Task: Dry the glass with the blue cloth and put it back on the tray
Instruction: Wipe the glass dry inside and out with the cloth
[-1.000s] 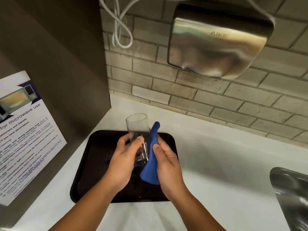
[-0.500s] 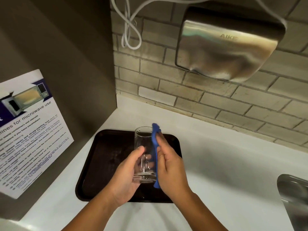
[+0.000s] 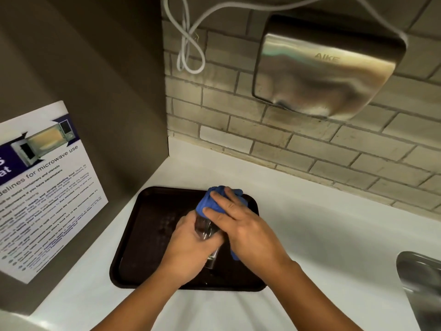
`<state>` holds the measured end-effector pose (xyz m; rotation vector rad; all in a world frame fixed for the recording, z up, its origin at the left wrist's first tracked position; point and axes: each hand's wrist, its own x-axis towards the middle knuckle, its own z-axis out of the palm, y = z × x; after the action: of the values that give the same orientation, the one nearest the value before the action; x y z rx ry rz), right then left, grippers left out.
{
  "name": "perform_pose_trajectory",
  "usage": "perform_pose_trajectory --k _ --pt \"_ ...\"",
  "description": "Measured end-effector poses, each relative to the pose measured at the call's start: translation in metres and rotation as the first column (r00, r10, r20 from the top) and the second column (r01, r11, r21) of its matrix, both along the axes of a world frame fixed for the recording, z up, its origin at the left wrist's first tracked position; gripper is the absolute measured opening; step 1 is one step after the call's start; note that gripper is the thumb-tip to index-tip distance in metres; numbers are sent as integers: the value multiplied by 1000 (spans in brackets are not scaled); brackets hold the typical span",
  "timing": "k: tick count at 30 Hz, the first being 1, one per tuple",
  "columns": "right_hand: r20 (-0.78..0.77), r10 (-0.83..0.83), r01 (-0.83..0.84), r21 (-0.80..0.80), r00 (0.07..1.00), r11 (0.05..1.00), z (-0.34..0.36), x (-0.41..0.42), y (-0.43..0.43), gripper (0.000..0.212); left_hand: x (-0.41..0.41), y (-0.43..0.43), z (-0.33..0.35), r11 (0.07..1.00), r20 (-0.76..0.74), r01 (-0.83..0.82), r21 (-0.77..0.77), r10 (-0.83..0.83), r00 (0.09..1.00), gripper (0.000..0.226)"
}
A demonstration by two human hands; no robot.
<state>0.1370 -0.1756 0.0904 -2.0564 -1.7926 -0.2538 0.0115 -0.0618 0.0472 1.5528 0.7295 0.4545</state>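
A clear glass [image 3: 205,231] is held above the dark brown tray [image 3: 143,235], tilted with its mouth away from me. My left hand [image 3: 191,249] grips its lower body from the left. The blue cloth [image 3: 210,201] is bunched over the mouth and upper part of the glass. My right hand [image 3: 241,225] presses the cloth onto the glass from the right and top, fingers spread across it. Most of the glass is hidden by both hands and the cloth.
The tray lies on a white counter [image 3: 322,235] in a corner. A laminated microwave notice [image 3: 40,187] hangs on the brown wall to the left. A steel hand dryer [image 3: 327,65] is mounted on the tiled wall. A steel sink edge [image 3: 420,283] shows at right.
The glass has tipped from upright to tilted. The cloth, earlier flat against the glass's right side, is now bunched over its mouth under my right hand.
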Motion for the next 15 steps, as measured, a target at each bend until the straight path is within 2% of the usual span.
perform_pose_trajectory --k 3,6,8,12,15 --pt "-51 -103 103 -3 993 995 4 5 0 82 0 -1 2 996 -73 -10 83 16 997 57" --pt "32 -15 16 -30 999 999 -4 -6 3 71 1 -2 4 995 -76 -24 100 32 997 56" --pt "69 18 -16 -26 997 1000 -7 -4 1 73 1 -2 5 994 -84 -30 101 39 996 58" --pt "-90 -131 135 37 987 990 -3 2 -1 78 0 -1 7 997 -51 -38 61 41 998 51" --pt "-48 -55 58 54 997 997 -12 -11 -1 78 2 1 2 996 -45 -70 53 72 996 52"
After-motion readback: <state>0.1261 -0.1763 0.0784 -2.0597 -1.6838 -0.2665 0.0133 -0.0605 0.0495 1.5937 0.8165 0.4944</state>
